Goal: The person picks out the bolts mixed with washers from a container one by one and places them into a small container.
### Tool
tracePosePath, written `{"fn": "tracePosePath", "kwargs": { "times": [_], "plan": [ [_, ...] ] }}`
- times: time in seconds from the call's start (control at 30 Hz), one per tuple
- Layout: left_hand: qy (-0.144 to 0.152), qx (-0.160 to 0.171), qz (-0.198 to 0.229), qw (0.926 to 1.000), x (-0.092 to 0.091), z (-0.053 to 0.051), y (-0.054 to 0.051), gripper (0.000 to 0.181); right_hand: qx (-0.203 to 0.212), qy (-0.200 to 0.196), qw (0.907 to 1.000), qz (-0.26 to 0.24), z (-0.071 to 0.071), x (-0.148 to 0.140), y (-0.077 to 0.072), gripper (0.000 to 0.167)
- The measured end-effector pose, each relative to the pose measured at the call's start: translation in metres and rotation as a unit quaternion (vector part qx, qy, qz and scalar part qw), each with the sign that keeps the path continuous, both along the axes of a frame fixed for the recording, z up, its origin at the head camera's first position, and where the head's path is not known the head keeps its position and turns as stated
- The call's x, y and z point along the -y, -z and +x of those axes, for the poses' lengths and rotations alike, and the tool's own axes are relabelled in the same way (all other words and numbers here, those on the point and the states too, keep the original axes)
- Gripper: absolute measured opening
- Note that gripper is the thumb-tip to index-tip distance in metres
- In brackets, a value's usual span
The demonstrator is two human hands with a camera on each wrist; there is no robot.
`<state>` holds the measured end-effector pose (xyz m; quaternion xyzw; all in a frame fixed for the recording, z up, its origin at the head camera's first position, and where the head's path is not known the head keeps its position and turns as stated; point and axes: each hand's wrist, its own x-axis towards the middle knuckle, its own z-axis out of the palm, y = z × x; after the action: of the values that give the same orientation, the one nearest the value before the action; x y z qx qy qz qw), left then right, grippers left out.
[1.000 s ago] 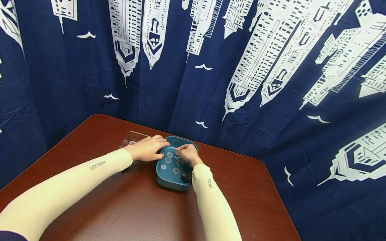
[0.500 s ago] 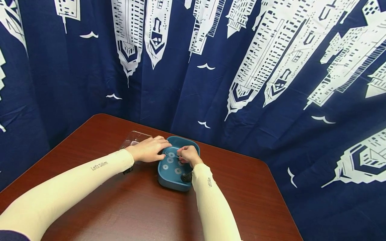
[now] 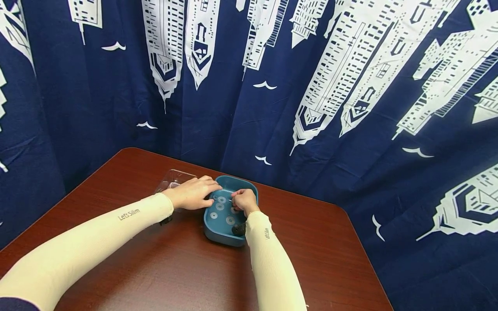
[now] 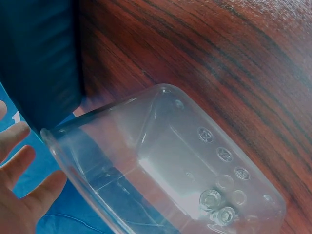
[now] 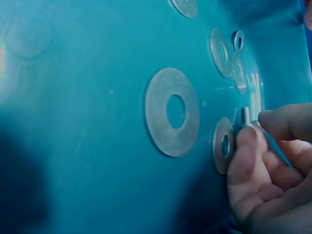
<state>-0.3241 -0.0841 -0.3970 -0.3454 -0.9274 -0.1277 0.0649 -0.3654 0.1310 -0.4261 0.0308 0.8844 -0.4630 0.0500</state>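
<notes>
My right hand [image 3: 244,201] is down inside the blue plastic tub [image 3: 210,235]. In the right wrist view its thumb and fingers pinch a small screw [image 5: 245,116], whose threaded shank sticks up between them; the head is hidden. Close by on the tub floor lie a large flat washer [image 5: 158,117] and another washer [image 5: 219,146], with several smaller ones farther off. My left hand [image 3: 192,193] rests at the tub's left rim with fingers spread and holds nothing. Beside it, the left wrist view has a clear plastic box [image 4: 165,126] with metal fasteners [image 4: 210,200] at one end.
The clear box stands left of the tub, partly behind my left forearm. Brown wooden table [image 3: 175,263] lies under everything. A dark blue curtain [image 3: 218,129] with white buildings hangs just behind the table's far edge.
The right hand has shifted only slightly within the tub, and its fingertips look drawn closer together. My left hand stays by the rim. The head view has swung a little.
</notes>
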Motion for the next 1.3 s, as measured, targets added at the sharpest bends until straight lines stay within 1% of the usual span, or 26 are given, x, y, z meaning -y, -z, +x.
{"fn": "tracePosePath", "kwargs": {
  "times": [0.13,0.3,0.33,0.47,0.8,0.97,1.13,1.3],
  "plan": [
    [-0.001,0.002,-0.001,1.0,0.001,0.0,0.0,0.052,-0.008,0.02,0.9997,0.011,0.002,0.003,0.002,0.017],
    [-0.007,0.003,-0.006,0.9999,0.001,0.001,0.001,0.053,-0.017,0.042,0.9986,0.027,0.002,0.006,0.005,0.013],
    [-0.008,0.004,-0.007,0.9999,0.001,0.001,0.001,0.053,-0.013,0.046,0.9985,0.028,0.0,0.007,0.005,0.012],
    [-0.011,0.006,-0.008,0.9999,0.001,0.001,0.002,0.053,-0.015,0.059,0.9974,0.038,0.001,0.008,0.006,0.011],
    [-0.013,0.008,-0.009,0.9998,0.0,0.0,0.005,0.054,-0.024,0.085,0.9954,0.038,0.003,0.01,0.011,0.009],
    [-0.01,0.002,0.001,0.9999,0.0,0.0,0.007,0.053,-0.023,0.086,0.9953,0.04,0.003,0.009,0.013,0.009],
    [-0.013,0.009,0.003,0.9999,0.0,0.0,0.004,0.053,-0.024,0.08,0.9957,0.04,0.001,0.009,0.013,0.009],
    [-0.017,0.008,-0.004,0.9998,0.001,0.0,0.002,0.053,-0.023,0.077,0.996,0.039,0.001,0.009,0.011,0.01]
  ]
}}
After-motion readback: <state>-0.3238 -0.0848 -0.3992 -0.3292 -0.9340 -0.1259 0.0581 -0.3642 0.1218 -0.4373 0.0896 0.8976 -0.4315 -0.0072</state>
